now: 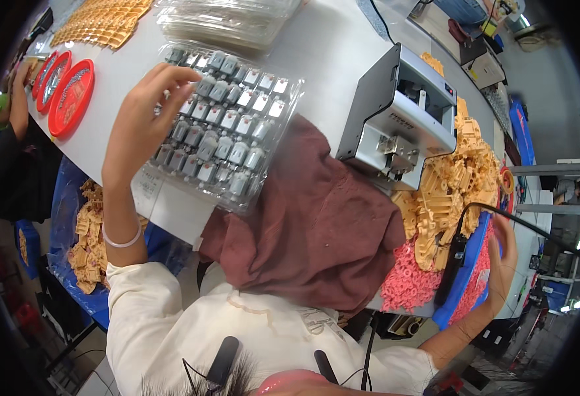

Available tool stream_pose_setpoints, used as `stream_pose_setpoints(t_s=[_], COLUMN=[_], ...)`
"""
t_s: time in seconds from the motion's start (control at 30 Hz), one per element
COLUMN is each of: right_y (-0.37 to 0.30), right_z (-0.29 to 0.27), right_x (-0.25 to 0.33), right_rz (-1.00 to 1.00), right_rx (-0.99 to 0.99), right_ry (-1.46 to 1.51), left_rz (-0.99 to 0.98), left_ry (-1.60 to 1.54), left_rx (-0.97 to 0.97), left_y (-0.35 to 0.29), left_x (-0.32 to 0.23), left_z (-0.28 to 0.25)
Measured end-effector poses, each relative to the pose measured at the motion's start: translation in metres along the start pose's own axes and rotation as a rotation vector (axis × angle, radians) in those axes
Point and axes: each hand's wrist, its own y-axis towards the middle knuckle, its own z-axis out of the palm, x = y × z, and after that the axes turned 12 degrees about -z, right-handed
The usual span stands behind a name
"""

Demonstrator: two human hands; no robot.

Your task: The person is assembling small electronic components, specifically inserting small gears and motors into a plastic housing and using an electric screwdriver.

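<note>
My left hand [146,109] is over the left edge of a clear plastic tray [290,99], fingers curved and apart beside the upper-left motors. Rows of small silver-grey motors [227,119] fill the tray. I cannot see anything held between thumb and forefinger. At the far right, my right hand [505,254] is raised beside a blue bin [455,290] holding small pink plastic parts [480,274]. Its fingers look stretched out, partly crossed by a black cable [534,224], and nothing shows in them.
A grey-and-black bench machine [395,119] stands right of the tray. Tan plastic parts [458,185] are heaped beside it, above a pink pile [412,280]. A maroon cloth [309,218] covers my lap. Stacked clear trays [227,26] and red dishes [72,99] lie farther off.
</note>
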Motion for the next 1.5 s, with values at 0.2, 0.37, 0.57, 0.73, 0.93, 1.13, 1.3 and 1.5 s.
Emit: stream_pose_setpoints(t_s=[0.2,0.37,0.57,0.73,0.93,1.13,1.3,1.5], right_y=[-0.132,-0.165,-0.081,-0.008,-0.003,-0.005,-0.007,-0.022], right_z=[0.038,0.066,0.042,0.049,0.124,0.12,0.111,0.111], right_x=[0.02,0.026,0.003,0.021,0.036,0.029,0.035,0.088], right_rz=[0.035,0.12,0.029,-0.061,-0.191,-0.048,-0.214,-0.316], right_rx=[-0.158,-0.123,-0.229,-0.118,0.044,-0.204,-0.576,-0.654], right_ry=[0.287,0.294,0.399,0.007,-0.343,-0.228,-0.27,0.2], left_rz=[0.264,0.336,0.317,0.368,0.392,0.428,0.428,0.227], left_ry=[0.257,0.3,0.273,0.316,0.294,0.14,0.287,-0.564], left_rx=[-0.122,-0.222,-0.271,-0.292,-0.324,-0.308,-0.472,-0.194], left_y=[0.004,0.012,0.005,0.009,0.011,0.018,0.009,-0.029], left_x=[0.013,0.018,0.02,0.03,0.043,0.045,0.051,0.023], left_z=[0.034,0.047,0.041,0.044,0.046,0.036,0.016,0.021])
